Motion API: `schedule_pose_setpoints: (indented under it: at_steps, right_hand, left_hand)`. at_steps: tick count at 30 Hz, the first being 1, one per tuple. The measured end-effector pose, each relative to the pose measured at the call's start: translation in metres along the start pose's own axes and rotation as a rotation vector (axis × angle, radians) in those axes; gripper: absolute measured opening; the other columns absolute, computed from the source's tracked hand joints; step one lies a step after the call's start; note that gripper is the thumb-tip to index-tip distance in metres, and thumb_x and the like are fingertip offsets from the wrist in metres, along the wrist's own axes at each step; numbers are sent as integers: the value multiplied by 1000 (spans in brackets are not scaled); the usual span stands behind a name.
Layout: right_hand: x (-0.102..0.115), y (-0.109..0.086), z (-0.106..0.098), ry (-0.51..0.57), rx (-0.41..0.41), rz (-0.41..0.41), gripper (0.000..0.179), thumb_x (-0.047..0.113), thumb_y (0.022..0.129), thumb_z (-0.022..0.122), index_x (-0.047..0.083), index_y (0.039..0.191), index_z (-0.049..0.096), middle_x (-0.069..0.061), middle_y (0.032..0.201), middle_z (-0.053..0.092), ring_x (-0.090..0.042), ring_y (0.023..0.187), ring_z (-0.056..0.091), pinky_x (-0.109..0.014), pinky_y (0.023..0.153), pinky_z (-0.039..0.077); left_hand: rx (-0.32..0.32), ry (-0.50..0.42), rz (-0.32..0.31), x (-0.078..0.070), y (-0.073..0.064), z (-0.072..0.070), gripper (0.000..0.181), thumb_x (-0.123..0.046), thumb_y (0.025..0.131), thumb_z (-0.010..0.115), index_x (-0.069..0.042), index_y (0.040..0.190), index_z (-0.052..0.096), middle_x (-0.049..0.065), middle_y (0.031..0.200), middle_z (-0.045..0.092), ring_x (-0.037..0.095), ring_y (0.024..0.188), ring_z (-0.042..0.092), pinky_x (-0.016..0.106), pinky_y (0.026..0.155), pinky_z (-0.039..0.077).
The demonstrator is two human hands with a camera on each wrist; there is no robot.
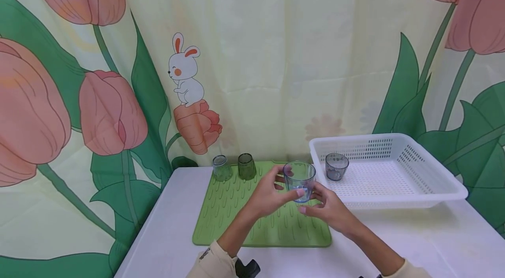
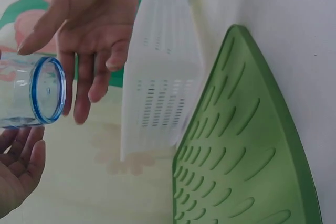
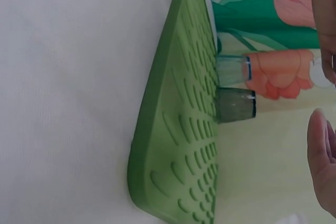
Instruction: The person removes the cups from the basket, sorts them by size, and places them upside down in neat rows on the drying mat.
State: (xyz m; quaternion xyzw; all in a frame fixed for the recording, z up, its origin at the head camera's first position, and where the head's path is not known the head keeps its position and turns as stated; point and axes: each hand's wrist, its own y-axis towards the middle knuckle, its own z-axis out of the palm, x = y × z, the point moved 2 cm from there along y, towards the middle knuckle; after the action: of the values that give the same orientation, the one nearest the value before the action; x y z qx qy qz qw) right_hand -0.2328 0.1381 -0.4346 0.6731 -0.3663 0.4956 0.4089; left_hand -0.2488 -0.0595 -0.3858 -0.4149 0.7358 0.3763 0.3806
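Note:
A clear glass cup [image 1: 299, 181] with a bluish base is held up over the green mat. My left hand [image 1: 272, 192] grips it from the left, thumb across the front and fingers around the far side. On the other side is my right hand [image 1: 329, 208], its fingertips right at the glass and its thumb apart below. In the left wrist view, the right hand's fingers [image 2: 84, 82] hang loosely spread beside the blue base rim. The right wrist view shows only parts of both hands at its right edge, with the cup outside the frame.
Two small tinted glasses [image 1: 222, 168] [image 1: 246, 166] stand upside down at the back of the green mat [image 1: 232, 225]. To the right, a white perforated basket [image 1: 394, 199] holds a grey glass [image 1: 336, 166] at its left end. A printed curtain [image 1: 256, 72] hangs behind the table.

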Motion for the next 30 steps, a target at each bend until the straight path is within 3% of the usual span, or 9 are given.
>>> schedule_pose_setpoints:
  at_steps: [9, 16, 19, 25, 30]
  right_hand:
    - [-3, 0, 6, 19, -37, 21, 61, 12, 91, 72, -7, 142, 45, -26, 135, 55, -11, 116, 61, -28, 88, 57]
    - [-5, 2, 8, 23, -55, 32, 60, 12, 91, 72, -11, 139, 46, -28, 132, 57, -3, 110, 63, -26, 88, 57]
    - [-5, 2, 7, 13, -65, 34, 58, 12, 91, 73, -12, 137, 48, -27, 130, 59, -13, 113, 65, -26, 87, 57]
    - [-5, 0, 6, -1, -70, 33, 56, 14, 91, 74, -9, 135, 50, -26, 129, 61, -40, 123, 59, -27, 86, 58]
    - [-5, 0, 6, -3, -76, 49, 54, 14, 91, 73, -6, 136, 51, -25, 129, 61, -38, 123, 60, -28, 86, 58]
  left_hand:
    - [5, 4, -2, 4, -1, 2, 63, -43, 85, 78, -16, 137, 53, 1, 123, 59, 14, 102, 58, 45, 93, 52]
    - [12, 15, -5, 5, -1, 3, 66, -42, 85, 78, -16, 139, 51, 2, 124, 60, 13, 103, 58, 45, 96, 52]
    - [24, 15, -4, 4, -1, 3, 68, -42, 85, 78, -14, 140, 50, 6, 128, 60, 14, 103, 58, 48, 96, 51]
    - [52, 37, 4, 5, -2, 3, 65, -42, 86, 77, -16, 140, 50, 1, 128, 59, 16, 106, 58, 40, 95, 52]
    - [70, 44, 28, 5, -2, 2, 65, -42, 87, 77, -16, 140, 49, 2, 130, 59, 15, 109, 58, 35, 95, 51]
